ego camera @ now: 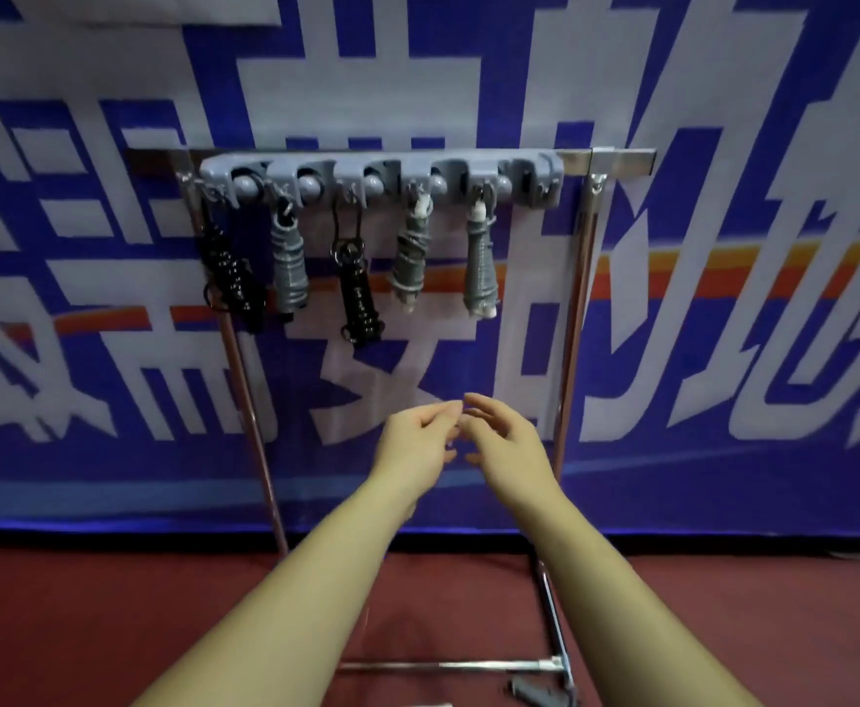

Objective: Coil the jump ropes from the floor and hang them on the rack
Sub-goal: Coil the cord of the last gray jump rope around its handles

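Observation:
A grey hook rail [382, 168] is mounted across the top of a chrome rack [578, 278]. Several coiled jump ropes hang from its hooks: a black one [231, 280] at the left, a grey one [289, 262], another black one [359, 293], and two more grey ones [410, 257] [480, 262]. Below the ropes, my left hand [415, 446] and my right hand [507, 443] are held close together in the air. The fingers of both are loosely curled and hold nothing.
A blue and white banner [723, 247] covers the wall behind the rack. The floor [86, 620] is dark red. The rack's chrome base bar [448, 666] lies low on the floor, with a small grey object [535, 693] beside its right foot.

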`<state>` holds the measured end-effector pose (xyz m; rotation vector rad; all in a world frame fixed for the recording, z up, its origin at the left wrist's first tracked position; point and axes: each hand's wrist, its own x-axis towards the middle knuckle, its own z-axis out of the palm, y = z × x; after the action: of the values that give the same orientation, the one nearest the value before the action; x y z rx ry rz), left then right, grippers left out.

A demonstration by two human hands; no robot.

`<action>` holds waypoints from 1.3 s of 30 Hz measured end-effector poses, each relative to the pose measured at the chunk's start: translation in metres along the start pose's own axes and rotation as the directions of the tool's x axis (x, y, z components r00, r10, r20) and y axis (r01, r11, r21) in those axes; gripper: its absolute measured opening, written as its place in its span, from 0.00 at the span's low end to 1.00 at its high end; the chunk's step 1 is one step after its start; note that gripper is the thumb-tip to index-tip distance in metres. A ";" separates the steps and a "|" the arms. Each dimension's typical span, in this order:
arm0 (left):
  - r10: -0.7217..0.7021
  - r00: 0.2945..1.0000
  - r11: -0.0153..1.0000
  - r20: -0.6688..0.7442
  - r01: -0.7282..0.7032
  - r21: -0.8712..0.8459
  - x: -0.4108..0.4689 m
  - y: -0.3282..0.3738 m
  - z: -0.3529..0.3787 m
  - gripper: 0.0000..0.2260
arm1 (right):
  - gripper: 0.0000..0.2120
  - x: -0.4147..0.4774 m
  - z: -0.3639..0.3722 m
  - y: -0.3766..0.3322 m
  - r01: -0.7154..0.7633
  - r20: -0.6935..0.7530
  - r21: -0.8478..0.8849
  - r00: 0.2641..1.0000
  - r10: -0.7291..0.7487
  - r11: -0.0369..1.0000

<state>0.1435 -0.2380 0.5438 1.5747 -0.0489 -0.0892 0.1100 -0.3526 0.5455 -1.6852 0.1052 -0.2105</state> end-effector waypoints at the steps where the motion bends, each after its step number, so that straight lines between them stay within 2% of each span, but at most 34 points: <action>1: -0.032 0.999 0.999 0.014 0.032 0.008 -0.009 -0.016 -0.003 0.09 | 0.15 -0.009 0.005 0.016 -0.036 -0.008 0.023 0.999 0.036 0.999; 7: -0.310 0.950 0.951 0.036 0.308 0.037 -0.070 -0.151 -0.025 0.11 | 0.15 -0.082 0.041 0.145 -0.333 0.003 0.080 0.943 0.334 0.939; 10: -0.407 0.912 0.911 0.056 0.400 0.101 -0.093 -0.205 -0.040 0.09 | 0.13 -0.110 0.048 0.196 -0.409 0.037 0.007 0.912 0.408 0.913; 15: -0.606 0.793 0.789 0.057 0.591 0.167 -0.110 -0.309 -0.056 0.09 | 0.09 -0.137 0.057 0.294 -0.582 0.112 -0.136 0.795 0.596 0.802; 19: -0.676 0.737 0.681 -0.001 0.626 0.379 -0.105 -0.402 -0.066 0.10 | 0.10 -0.146 0.060 0.380 -0.579 0.177 -0.381 0.719 0.672 0.721; 21: -0.656 0.755 0.618 -0.015 0.548 0.564 -0.100 -0.439 -0.074 0.09 | 0.08 -0.150 0.059 0.416 -0.517 0.210 -0.529 0.689 0.694 0.673; 23: -0.637 0.771 0.494 -0.011 0.419 0.762 -0.093 -0.476 -0.082 0.09 | 0.07 -0.155 0.061 0.454 -0.465 0.236 -0.620 0.658 0.715 0.632; 26: -0.550 0.834 0.351 0.038 0.190 0.917 -0.072 -0.524 -0.090 0.13 | 0.10 -0.165 0.066 0.498 -0.332 0.321 -0.729 0.606 0.728 0.598; 28: -0.489 0.867 0.280 0.089 0.059 0.958 -0.055 -0.546 -0.091 0.17 | 0.15 -0.171 0.072 0.518 -0.236 0.376 -0.775 0.573 0.728 0.586; 31: -0.469 0.867 0.207 0.170 -0.080 0.975 -0.035 -0.576 -0.083 0.20 | 0.12 -0.181 0.082 0.544 -0.177 0.366 -0.817 0.575 0.731 0.549; 34: -0.489 0.854 0.158 0.177 -0.114 0.981 -0.028 -0.598 -0.073 0.21 | 0.16 -0.192 0.094 0.561 -0.137 0.350 -0.849 0.578 0.737 0.510; 38: -0.455 0.875 0.042 0.164 -0.163 0.986 -0.032 -0.615 -0.070 0.14 | 0.17 -0.207 0.111 0.573 0.114 0.352 -0.919 0.670 0.654 0.377; 39: -0.462 0.872 0.034 0.159 -0.161 0.986 -0.034 -0.615 -0.069 0.12 | 0.17 -0.210 0.113 0.577 0.134 0.339 -0.929 0.683 0.647 0.345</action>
<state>0.0997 -0.1625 -0.0699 3.0442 -0.3948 -0.7960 -0.0419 -0.2755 -0.0552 -2.7399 -0.0644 0.9917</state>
